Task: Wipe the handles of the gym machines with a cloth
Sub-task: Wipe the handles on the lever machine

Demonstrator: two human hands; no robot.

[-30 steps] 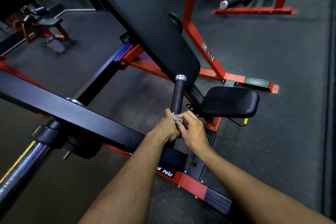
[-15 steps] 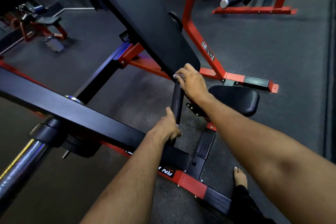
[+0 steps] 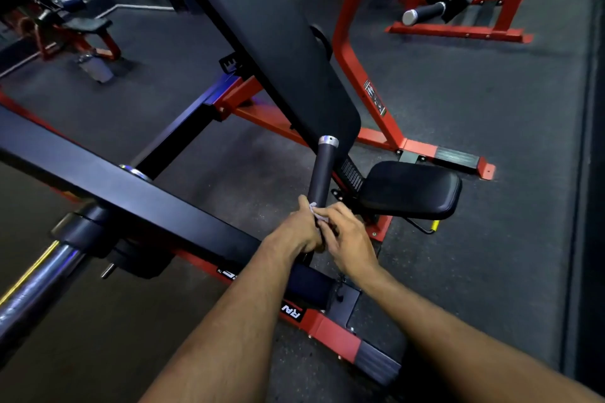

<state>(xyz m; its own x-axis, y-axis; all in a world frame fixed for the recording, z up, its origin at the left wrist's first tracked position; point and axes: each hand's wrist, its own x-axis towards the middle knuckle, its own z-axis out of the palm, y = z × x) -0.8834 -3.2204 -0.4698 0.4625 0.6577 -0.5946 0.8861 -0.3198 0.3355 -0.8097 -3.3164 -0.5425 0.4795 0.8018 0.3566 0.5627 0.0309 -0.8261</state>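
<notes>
Right hand (image 3: 352,239) slid down — from handle (image 3: 322,170) top to left hand (image 3: 299,229).

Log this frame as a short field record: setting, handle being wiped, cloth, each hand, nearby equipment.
setting: gym floor with red and black machines
handle: dark upright grip with a silver end cap, its lower end between the hands
cloth: small pale cloth, mostly hidden, at the base of the grip
left hand: left hand wrapped round the bottom of the grip
right hand: right hand pinching the cloth against the grip
nearby: black seat pad to the right; long back pad behind the grip
</notes>
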